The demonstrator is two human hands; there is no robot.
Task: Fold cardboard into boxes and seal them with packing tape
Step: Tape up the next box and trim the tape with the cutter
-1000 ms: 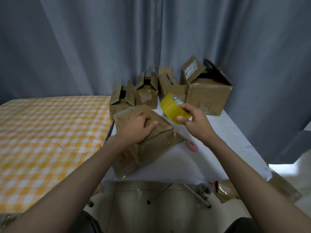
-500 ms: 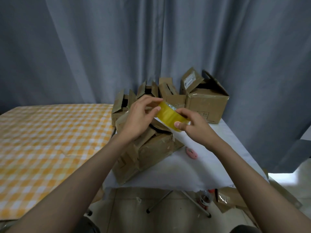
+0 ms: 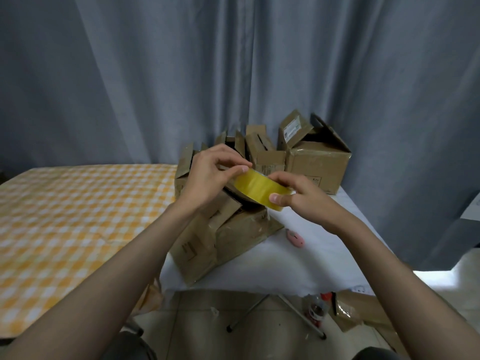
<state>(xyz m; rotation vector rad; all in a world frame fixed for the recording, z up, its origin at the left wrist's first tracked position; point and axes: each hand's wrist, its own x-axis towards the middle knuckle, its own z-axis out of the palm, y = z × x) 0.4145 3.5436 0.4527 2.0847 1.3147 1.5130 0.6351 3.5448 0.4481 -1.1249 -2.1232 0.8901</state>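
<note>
A yellow roll of packing tape (image 3: 260, 189) is held in the air above a worn brown cardboard box (image 3: 223, 235) lying tilted on a white-covered table (image 3: 298, 261). The roll is gripped by the right hand (image 3: 298, 197), thumb and fingers curled round it, while its upper edge is pinched by the left hand (image 3: 211, 175). Open-flapped cardboard boxes (image 3: 314, 158) are stacked behind, and a pink cutter (image 3: 295, 238) is seen just beside the box

Single head view, worn above the near edge of the tabletop (image 3: 298, 258), facing forward and down; hands close, curtain (image 3: 155, 74) behind the tabletop.
</note>
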